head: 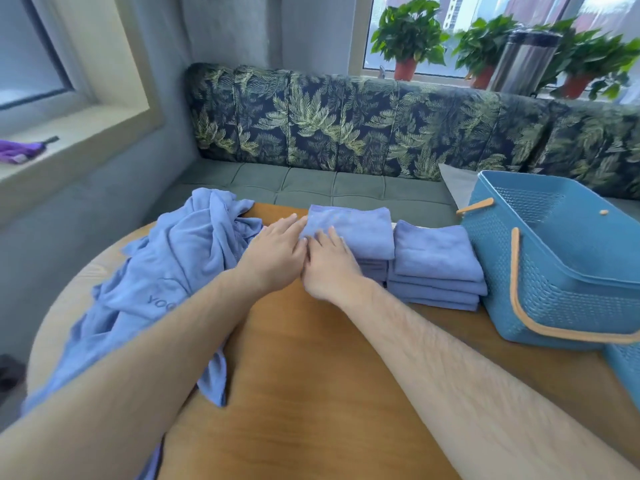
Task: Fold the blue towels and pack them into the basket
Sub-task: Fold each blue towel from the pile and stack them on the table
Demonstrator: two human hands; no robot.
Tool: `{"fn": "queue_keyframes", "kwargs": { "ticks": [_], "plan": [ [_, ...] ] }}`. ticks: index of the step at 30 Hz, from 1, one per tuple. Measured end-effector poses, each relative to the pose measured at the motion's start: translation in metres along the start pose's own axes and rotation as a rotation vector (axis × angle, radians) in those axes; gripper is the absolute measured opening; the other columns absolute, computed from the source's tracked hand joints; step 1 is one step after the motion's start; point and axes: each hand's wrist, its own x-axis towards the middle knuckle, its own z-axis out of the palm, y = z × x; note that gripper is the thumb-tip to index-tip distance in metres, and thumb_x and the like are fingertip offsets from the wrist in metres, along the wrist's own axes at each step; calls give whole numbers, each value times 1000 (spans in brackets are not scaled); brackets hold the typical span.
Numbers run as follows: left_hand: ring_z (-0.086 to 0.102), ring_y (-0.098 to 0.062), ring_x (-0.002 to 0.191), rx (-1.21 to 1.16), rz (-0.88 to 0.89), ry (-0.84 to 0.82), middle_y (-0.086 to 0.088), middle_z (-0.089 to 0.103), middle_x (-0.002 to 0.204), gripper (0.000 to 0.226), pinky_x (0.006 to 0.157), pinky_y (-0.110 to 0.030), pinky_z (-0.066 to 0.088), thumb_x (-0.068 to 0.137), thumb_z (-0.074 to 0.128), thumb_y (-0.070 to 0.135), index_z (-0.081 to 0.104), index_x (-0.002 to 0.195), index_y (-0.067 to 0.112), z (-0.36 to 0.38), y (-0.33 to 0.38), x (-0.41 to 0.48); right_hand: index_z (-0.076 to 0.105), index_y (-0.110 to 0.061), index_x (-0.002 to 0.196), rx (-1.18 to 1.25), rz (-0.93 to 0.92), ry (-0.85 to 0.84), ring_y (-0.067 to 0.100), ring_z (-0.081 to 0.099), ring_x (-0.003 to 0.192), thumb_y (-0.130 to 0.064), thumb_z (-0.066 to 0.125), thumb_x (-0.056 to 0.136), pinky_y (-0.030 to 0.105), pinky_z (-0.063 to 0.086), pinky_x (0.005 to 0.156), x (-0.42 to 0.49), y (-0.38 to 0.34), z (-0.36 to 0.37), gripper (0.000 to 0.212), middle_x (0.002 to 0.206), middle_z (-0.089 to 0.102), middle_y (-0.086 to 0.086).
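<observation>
We're looking down on a rounded wooden table [311, 393] filling the lower half of the frame, with a grey-green cushioned bench [311, 185] behind it whose backrest carries a dark palm-leaf print. Top right, potted green plants [408, 36] and a shiny metal bin [523, 60] line a windowsill; at the far left a purple cloth [20, 150] lies on another ledge. On the right edge sits the blue perforated plastic basket with orange handles [554, 296], and as far as we can see into it, nothing is inside. Just left of the basket, touching it or nearly so, is a stack of folded blue towels [436, 265], and beside that a second folded stack [353, 233] at centre frame. Our left hand [273, 251] and right hand [329, 268] lie flat, fingers extended, side by side on the near left edge of that second stack, pressing rather than gripping. A heap of unfolded blue towels [166, 271] sprawls across the left of the table, partly under our left forearm.
</observation>
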Motion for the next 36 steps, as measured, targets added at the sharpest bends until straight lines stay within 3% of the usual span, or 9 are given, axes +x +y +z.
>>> {"fn": "queue_keyframes", "kwargs": {
  "ticks": [4,8,10,13,18,23,27,31,36],
  "plan": [
    [31,-21,146,26,-82,78,-4,37,158,48,119,-38,23,105,32,27,42,151,16,-23,-32,-46,35,-11,153,0,-110,128,30,-3,156,-26,47,99,40,3,126,-7,-56,23,57,168,14,13],
    [53,-31,119,225,-209,159,-8,58,127,48,96,-43,41,93,28,34,62,117,9,-49,-81,-75,57,-10,131,205,-157,143,31,30,145,-28,47,101,37,25,118,-1,-110,43,37,147,48,10],
    [50,-32,119,346,-306,108,-8,54,130,37,94,-42,40,94,47,30,59,123,12,-56,-102,-84,61,-11,115,275,-149,113,32,45,127,-31,46,102,36,35,105,0,-125,51,28,129,58,8],
    [48,-29,115,433,-339,59,-9,51,125,35,93,-36,38,96,54,39,60,121,15,-59,-125,-89,61,-12,123,355,-109,40,34,44,126,-33,46,103,41,38,104,4,-137,59,33,132,57,10],
    [49,-29,104,310,-289,119,-10,52,108,11,84,-35,40,92,61,16,69,93,9,-60,-142,-87,67,-15,109,416,-102,80,32,47,112,-28,45,103,41,42,96,9,-148,69,27,116,62,8],
    [52,-29,90,106,-206,224,-11,55,95,17,76,-32,38,95,52,9,66,87,5,-67,-119,-99,65,-14,84,707,-24,121,21,59,91,-27,44,101,39,49,79,8,-145,57,30,89,67,0],
    [52,-23,76,-147,-106,159,-8,57,79,27,69,-31,40,85,40,18,62,77,5,-71,-72,-136,49,-16,76,959,134,53,11,46,64,-47,53,98,27,37,62,6,-146,35,38,68,50,-9],
    [53,-11,62,-206,-225,56,0,65,68,16,60,-24,43,88,57,17,66,76,11,-76,-53,-153,37,-14,73,927,248,45,14,37,57,-13,62,88,16,29,44,-5,-134,30,29,66,39,-3],
    [57,-16,76,-120,-209,227,-2,64,81,16,67,-27,46,88,54,12,68,80,7,-81,-53,-131,35,-19,63,779,183,12,14,31,51,-13,57,81,23,23,43,-48,-113,28,29,59,35,-4]
  ]
}}
